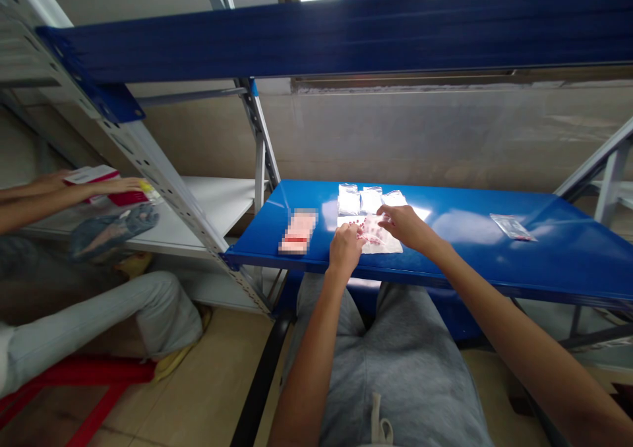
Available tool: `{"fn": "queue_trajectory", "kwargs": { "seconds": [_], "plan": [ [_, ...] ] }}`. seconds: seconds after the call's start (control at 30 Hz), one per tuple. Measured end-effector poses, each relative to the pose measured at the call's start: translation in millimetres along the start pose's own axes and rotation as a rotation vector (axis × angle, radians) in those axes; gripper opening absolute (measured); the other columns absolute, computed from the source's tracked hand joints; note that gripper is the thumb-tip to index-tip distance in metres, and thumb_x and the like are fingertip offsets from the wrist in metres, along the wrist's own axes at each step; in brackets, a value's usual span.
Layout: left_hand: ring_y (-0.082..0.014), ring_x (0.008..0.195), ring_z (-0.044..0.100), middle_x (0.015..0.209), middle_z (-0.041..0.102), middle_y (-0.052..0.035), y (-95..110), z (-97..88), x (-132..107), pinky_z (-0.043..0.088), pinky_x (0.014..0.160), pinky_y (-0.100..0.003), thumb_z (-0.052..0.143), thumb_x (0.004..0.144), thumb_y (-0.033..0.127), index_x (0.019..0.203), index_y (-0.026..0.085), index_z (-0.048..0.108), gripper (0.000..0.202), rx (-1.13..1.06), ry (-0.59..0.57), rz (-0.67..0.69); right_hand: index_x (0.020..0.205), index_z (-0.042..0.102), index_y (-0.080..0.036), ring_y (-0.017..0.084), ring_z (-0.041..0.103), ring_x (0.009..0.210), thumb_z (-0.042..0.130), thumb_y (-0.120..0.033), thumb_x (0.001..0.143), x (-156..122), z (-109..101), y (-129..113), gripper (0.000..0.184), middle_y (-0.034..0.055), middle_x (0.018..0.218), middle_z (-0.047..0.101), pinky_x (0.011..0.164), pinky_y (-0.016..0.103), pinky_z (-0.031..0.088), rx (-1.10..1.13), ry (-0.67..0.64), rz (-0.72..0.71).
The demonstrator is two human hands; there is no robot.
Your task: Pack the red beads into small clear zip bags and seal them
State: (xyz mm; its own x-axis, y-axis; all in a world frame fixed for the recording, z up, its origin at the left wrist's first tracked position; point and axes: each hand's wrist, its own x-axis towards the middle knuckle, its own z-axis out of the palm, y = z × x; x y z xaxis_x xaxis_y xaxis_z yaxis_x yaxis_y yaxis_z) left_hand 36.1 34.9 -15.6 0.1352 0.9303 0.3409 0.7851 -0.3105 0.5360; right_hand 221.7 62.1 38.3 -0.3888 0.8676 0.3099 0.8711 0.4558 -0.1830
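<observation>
A whitish, partly see-through plastic bag [393,244] lies near the front edge of the blue shelf, with many small red pieces [373,231] in or on it. My left hand [345,248] rests at the bag's left side, its fingers bent and closed at the red pieces. Over the bag's upper right side is my right hand [404,225], fingers curled with the tips drawn together. What either set of fingertips pinches is too small to make out. Just behind stand three small silvery-clear packets [349,200] in a row, the right one partly behind my right hand.
A blurred-out pink and red item [298,231] lies left on the blue shelf [459,256]. A flat clear packet [513,227] lies right. A blue beam [316,41] crosses above. At far left, another person's hands hold a red and white box [106,184] near a white shelf [212,203].
</observation>
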Motion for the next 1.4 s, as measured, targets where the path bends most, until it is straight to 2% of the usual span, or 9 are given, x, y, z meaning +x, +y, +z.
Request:
{"fn": "queue_trajectory", "kwargs": {
  "seconds": [0.17, 0.47, 0.8, 1.07, 1.23, 1.4],
  "plan": [
    [-0.0219, 0.099, 0.062, 0.096, 0.065, -0.0072, 5.8, 1.3, -3.6, 0.049, 0.091, -0.032, 0.073, 0.088, 0.017, 0.093, 0.017, 0.068, 0.007, -0.006, -0.006, -0.020, 0.114, 0.069, -0.015, 0.024, 0.072, 0.084, 0.066, -0.015, 0.093, 0.0, 3.0, -1.2, 0.022, 0.0117, 0.093, 0.078, 0.073, 0.029, 0.047, 0.001, 0.009, 0.017],
    [-0.0227, 0.101, 0.063, 0.097, 0.066, -0.0084, 8.0, 6.1, -4.6, 0.049, 0.091, -0.032, 0.072, 0.089, 0.019, 0.094, 0.016, 0.068, 0.007, 0.023, -0.003, -0.032, 0.114, 0.068, -0.015, 0.023, 0.071, 0.082, 0.064, -0.014, 0.093, 3.7, 11.6, 0.3, 0.021, 0.0106, 0.090, 0.077, 0.072, 0.029, 0.046, -0.010, 0.050, -0.021],
    [-0.0222, 0.098, 0.062, 0.095, 0.065, -0.0077, 5.6, 7.6, -0.6, 0.049, 0.089, -0.032, 0.073, 0.088, 0.020, 0.089, 0.018, 0.068, 0.006, 0.021, 0.007, -0.049, 0.117, 0.066, -0.014, 0.025, 0.072, 0.092, 0.058, -0.015, 0.096, 9.0, 16.3, -0.4, 0.023, 0.0150, 0.104, 0.077, 0.076, 0.030, 0.048, -0.055, 0.043, -0.020],
    [-0.0227, 0.100, 0.062, 0.096, 0.066, -0.0080, 7.5, 7.7, -0.6, 0.049, 0.091, -0.032, 0.074, 0.088, 0.020, 0.091, 0.017, 0.070, 0.006, 0.014, -0.001, -0.048, 0.115, 0.068, -0.014, 0.025, 0.072, 0.088, 0.058, -0.014, 0.095, 7.6, 15.2, -1.3, 0.022, 0.0148, 0.100, 0.077, 0.076, 0.030, 0.047, -0.033, 0.062, 0.005],
    [-0.0232, 0.101, 0.062, 0.096, 0.067, -0.0090, 7.9, 8.5, -0.6, 0.050, 0.092, -0.033, 0.071, 0.089, 0.019, 0.089, 0.017, 0.071, 0.002, 0.005, -0.012, -0.056, 0.114, 0.068, -0.015, 0.022, 0.070, 0.079, 0.061, -0.015, 0.093, 2.4, 9.5, -0.1, 0.021, 0.0105, 0.089, 0.076, 0.072, 0.029, 0.046, 0.021, 0.082, 0.004],
    [-0.0233, 0.102, 0.063, 0.097, 0.067, -0.0090, 8.7, 7.6, -0.9, 0.050, 0.092, -0.033, 0.070, 0.090, 0.018, 0.089, 0.017, 0.072, 0.002, 0.001, -0.011, -0.049, 0.111, 0.068, -0.016, 0.021, 0.069, 0.075, 0.061, -0.015, 0.092, -1.8, 9.4, 3.3, 0.020, 0.0092, 0.087, 0.076, 0.072, 0.029, 0.046, 0.069, 0.126, 0.018]
  ]
}}
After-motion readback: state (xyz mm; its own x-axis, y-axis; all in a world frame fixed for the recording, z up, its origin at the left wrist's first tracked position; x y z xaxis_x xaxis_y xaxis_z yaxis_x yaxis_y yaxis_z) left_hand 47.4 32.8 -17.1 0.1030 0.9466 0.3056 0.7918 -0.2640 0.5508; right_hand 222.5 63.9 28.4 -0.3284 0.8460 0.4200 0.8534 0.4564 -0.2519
